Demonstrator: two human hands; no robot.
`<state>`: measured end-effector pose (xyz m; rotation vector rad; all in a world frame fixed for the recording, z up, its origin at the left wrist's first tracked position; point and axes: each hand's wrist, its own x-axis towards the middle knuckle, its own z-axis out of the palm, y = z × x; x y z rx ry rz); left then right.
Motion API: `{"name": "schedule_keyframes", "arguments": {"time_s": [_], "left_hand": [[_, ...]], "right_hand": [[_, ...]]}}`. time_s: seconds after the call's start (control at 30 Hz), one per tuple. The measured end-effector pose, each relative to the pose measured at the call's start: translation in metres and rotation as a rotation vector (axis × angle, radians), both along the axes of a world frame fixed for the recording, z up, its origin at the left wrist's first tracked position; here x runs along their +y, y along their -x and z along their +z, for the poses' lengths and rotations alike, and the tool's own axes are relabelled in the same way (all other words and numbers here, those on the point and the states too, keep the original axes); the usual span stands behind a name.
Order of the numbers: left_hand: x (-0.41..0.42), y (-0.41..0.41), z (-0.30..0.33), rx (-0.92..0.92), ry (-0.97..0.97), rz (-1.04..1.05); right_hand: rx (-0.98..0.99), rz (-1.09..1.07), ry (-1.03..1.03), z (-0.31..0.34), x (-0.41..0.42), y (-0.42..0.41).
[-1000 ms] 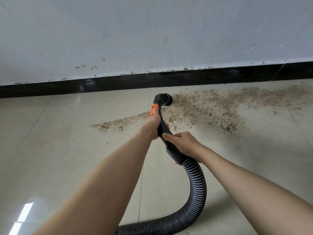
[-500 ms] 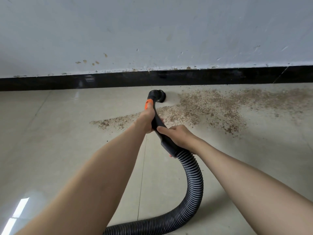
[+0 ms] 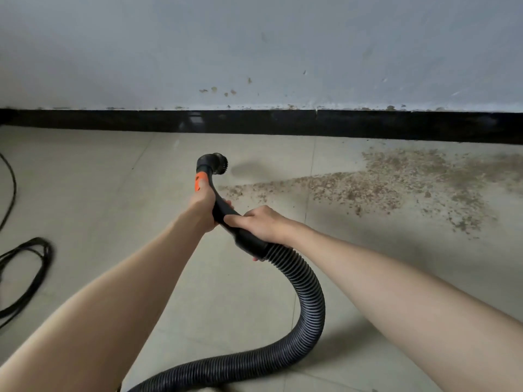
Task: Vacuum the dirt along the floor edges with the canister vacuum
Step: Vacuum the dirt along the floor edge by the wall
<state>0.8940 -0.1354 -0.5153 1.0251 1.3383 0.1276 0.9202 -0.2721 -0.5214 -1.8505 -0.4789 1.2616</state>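
I hold the black vacuum handle [image 3: 223, 213] with both hands. My left hand [image 3: 202, 206] grips it just below the orange collar [image 3: 200, 181]. My right hand [image 3: 261, 223] grips it lower down, where the ribbed hose [image 3: 307, 295] joins. The round brush nozzle [image 3: 216, 164] at the tip is lifted off the floor and casts a shadow to its right. Brown dirt [image 3: 396, 182] is spread over the beige tiles to the right of the nozzle, reaching toward the black skirting [image 3: 283, 123].
A grey-white wall [image 3: 254, 52] with stains rises above the skirting. A black cable [image 3: 25, 267] lies looped on the floor at the left. The hose curves down to the bottom edge between my arms.
The nozzle has lifted off the dirt and swung left, away from the pile. The view has turned left, bringing the cable into sight. Both hands keep their hold.
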Motion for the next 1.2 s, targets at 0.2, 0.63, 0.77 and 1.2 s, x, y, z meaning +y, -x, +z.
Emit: {"name": "schedule_keyframes", "arguments": {"time_s": [0.2,0.63,0.77,1.2], "left_hand": [[0.031,0.051,-0.009,0.064,0.083,0.099],[0.01,0.055,-0.01,0.01,0.171,0.004],[-0.002,0.053,-0.008,0.009,0.172,-0.027],[-0.029,0.048,-0.013,0.012,0.18,-0.066]], "right_hand": [[0.119,0.068,0.025,0.006,0.03,0.038],[0.09,0.021,0.074,0.015,0.006,0.046],[0.063,0.02,0.074,0.013,-0.007,0.046],[-0.021,0.012,0.101,0.014,-0.035,0.049]]}}
